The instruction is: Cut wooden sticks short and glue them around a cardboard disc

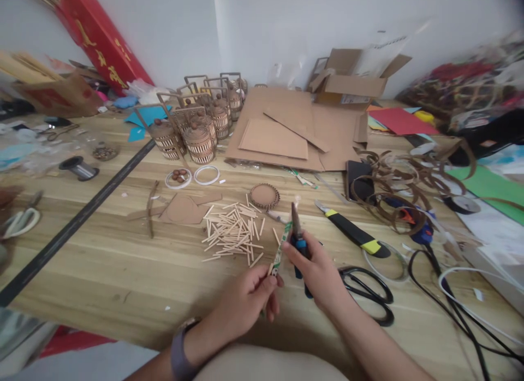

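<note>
My left hand (257, 291) is closed, its thumb and fingers pinching the lower end of a narrow green-and-white printed strip (281, 251). My right hand (319, 266) is wrapped round blue-handled pliers (298, 228), whose dark narrow jaws point away from me. The strip's upper end lies beside the jaws; whether they touch is unclear. My right thumb reaches to the strip. Just left of it, many short wooden sticks (233, 231) lie in a loose pile. Beyond the pile sits a round cardboard base (264, 196) with a dark beaded-looking rim.
Several lidded slatted baskets (198, 143) with tall handles stand at the back, beside cardboard sheets (274, 138). To the right lie a utility knife (352, 231), black-handled scissors (368, 293), curled brown strips (393, 184) and cables (442, 299). White rings (207, 175) lie left of centre.
</note>
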`<state>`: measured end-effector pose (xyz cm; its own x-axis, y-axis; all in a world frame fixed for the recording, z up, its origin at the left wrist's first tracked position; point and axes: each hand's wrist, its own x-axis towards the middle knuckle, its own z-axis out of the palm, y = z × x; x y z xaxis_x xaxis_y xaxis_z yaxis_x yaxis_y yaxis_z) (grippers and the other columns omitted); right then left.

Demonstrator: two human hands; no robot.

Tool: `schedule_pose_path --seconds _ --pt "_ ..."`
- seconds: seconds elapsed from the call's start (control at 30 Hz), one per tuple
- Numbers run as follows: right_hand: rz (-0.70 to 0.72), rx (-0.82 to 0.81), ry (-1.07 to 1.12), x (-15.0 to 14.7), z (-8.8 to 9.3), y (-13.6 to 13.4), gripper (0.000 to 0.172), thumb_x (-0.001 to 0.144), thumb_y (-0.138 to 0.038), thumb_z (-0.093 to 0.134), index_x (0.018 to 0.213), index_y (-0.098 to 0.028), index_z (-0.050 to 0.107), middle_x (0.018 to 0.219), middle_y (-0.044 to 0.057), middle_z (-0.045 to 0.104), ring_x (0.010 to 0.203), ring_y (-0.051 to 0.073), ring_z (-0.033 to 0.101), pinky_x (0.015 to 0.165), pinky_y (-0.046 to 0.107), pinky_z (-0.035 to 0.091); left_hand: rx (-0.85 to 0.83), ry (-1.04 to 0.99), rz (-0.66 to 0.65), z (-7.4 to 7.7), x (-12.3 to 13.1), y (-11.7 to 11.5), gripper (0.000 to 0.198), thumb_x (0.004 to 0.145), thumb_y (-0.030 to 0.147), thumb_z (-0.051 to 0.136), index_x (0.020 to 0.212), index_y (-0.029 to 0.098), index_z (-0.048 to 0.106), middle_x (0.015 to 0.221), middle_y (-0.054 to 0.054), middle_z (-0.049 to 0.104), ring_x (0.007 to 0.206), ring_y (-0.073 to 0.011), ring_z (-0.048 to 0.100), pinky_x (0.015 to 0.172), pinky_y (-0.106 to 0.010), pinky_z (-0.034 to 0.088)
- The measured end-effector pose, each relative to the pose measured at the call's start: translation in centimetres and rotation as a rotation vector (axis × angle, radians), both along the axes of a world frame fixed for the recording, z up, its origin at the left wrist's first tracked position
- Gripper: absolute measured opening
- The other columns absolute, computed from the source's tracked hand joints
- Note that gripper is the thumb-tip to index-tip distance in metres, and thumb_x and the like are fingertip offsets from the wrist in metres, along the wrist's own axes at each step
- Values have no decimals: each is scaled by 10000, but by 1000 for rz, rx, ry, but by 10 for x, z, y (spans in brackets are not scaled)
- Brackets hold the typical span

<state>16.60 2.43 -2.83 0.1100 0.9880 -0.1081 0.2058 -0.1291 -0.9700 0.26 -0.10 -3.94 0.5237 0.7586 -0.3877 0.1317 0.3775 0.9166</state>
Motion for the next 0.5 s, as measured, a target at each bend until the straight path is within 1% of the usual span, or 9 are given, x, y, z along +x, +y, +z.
schedule_pose_path --seconds 0.07,0.17,0.27,0.37,0.5 --pt "-60 43 -78 8 2 5 320 823 -514 576 843 -195 557 644 -47 465 580 127 421 538 240 373 -2 29 -26 1 -2 -1 437 878 605 413 849 179 508 579 23 548 483 -117 491 512 -236 372" --pt "-144 91 -158 19 5 11 351 841 -548 544 833 -198 550 632 -39 469 585 139 427 531 247 362 -2 83 -69 2 -3 -3 456 873 627 390 843 188 511 544 39 517 453 -114 455 474 -226 349" --pt "-189 94 -137 27 3 12 370 842 -571 549 792 -205 534 627 -35 479 589 142 440 524 245 361 -4 129 -108 3 -3 -5 440 888 613 369 841 198 509 525 48 514 435 -113 457 459 -219 347" --pt "-221 78 -79 29 -4 11 381 850 -582 549 748 -218 498 614 -50 457 564 131 430 508 232 358 -1 160 -146 4 -2 -7 424 906 594 346 818 207 497 514 48 521 425 -115 467 448 -213 347" --pt "-258 105 -99 19 -12 5 399 856 -605 531 747 -225 479 609 -49 453 547 135 427 498 234 361 54 190 -136 6 -1 -6 422 913 585 334 781 211 478 491 55 498 404 -107 440 434 -208 330"
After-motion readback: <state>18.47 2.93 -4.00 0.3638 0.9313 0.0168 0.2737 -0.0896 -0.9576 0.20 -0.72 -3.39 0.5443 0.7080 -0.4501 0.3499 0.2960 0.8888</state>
